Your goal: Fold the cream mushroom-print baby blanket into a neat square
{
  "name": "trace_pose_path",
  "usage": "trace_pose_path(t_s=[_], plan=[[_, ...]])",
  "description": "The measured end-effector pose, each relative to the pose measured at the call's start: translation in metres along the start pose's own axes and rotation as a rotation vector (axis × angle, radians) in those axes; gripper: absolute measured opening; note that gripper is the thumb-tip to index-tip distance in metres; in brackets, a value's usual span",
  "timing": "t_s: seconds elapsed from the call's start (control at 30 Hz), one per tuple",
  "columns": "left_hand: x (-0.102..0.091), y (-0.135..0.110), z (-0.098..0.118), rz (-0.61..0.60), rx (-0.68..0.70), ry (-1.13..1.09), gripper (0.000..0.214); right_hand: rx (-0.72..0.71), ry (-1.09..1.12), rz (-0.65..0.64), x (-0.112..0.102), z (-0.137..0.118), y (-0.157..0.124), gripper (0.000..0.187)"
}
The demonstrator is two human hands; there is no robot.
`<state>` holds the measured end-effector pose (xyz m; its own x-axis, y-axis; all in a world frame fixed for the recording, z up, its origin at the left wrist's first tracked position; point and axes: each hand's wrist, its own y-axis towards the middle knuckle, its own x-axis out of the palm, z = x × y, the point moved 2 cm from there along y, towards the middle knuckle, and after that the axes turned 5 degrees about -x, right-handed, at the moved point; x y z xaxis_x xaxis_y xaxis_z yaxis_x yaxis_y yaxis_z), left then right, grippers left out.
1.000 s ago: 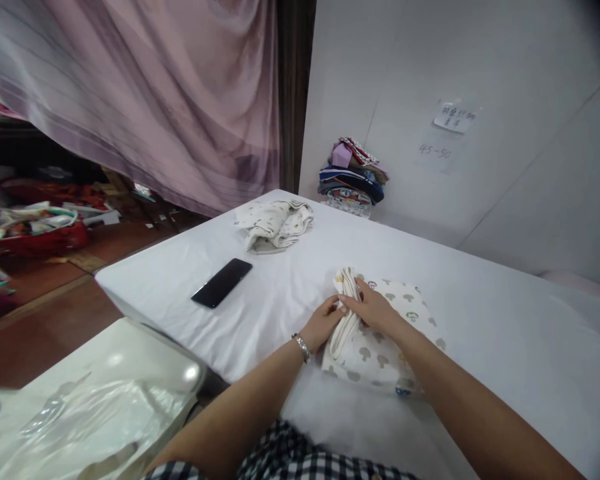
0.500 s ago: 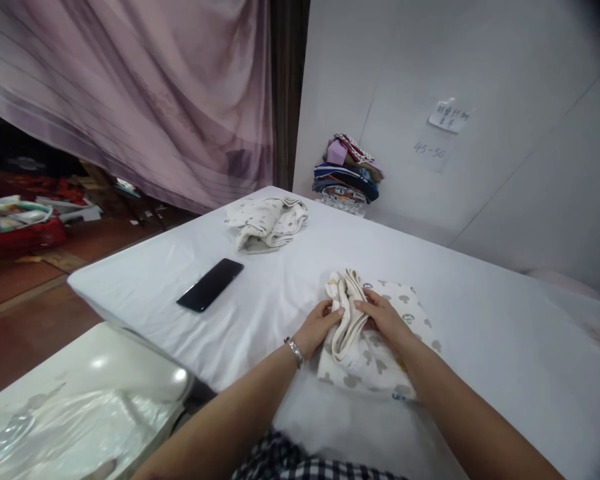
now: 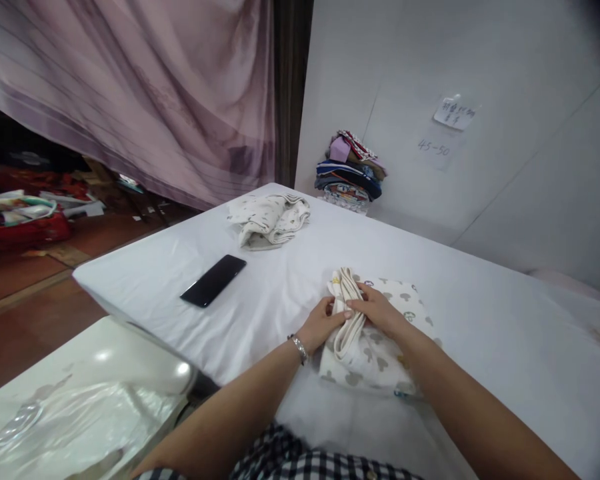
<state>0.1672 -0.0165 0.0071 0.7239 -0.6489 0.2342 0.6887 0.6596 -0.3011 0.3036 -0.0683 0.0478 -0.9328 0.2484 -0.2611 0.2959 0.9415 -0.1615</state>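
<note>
A white cloth with a grey-brown print (image 3: 380,347) lies on the bed-like white surface in front of me, with a cream edge band (image 3: 347,343) bunched in folds on top. My left hand (image 3: 325,327) grips the folded band from its left side, wearing a bracelet on the wrist. From the right, my right hand (image 3: 377,310) holds the same band, with its thumb over the front. The two thumbs nearly meet on the folds. Fingertips behind the cloth are partly hidden.
Farther back on the white-covered surface (image 3: 480,320) lies a second printed cloth (image 3: 267,220), with a black phone (image 3: 214,280) nearer me. A stack of folded clothes (image 3: 353,173) stands by the wall. A white seat with clear plastic (image 3: 105,420) is at lower left.
My hands have drawn closer together, pressing the band's folds into a narrower bundle. The view has shifted slightly; the phone and second cloth stay in place.
</note>
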Motion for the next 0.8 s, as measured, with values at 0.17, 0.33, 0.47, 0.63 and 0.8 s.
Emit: trace_pose_path(t_s=[0.17,0.33,0.47,0.63,0.8], plan=[[0.001,-0.001,-0.001,-0.036,-0.025,-0.143,0.050,-0.006,0.155,0.026,-0.005,0.008,-0.007,0.051],[0.000,0.003,0.008,-0.001,0.020,-0.159,0.043,-0.037,0.230,0.064,-0.005,-0.004,-0.008,0.050],[-0.018,0.012,0.027,0.082,0.122,-0.158,0.044,-0.068,0.204,0.102,0.006,-0.023,0.006,0.048],[-0.057,0.020,0.028,0.369,-0.032,0.102,0.039,0.031,0.125,-0.012,0.037,-0.022,0.032,0.059],[-0.071,0.018,0.020,0.418,-0.046,0.279,0.047,0.052,0.129,-0.004,0.046,-0.015,0.035,0.068]])
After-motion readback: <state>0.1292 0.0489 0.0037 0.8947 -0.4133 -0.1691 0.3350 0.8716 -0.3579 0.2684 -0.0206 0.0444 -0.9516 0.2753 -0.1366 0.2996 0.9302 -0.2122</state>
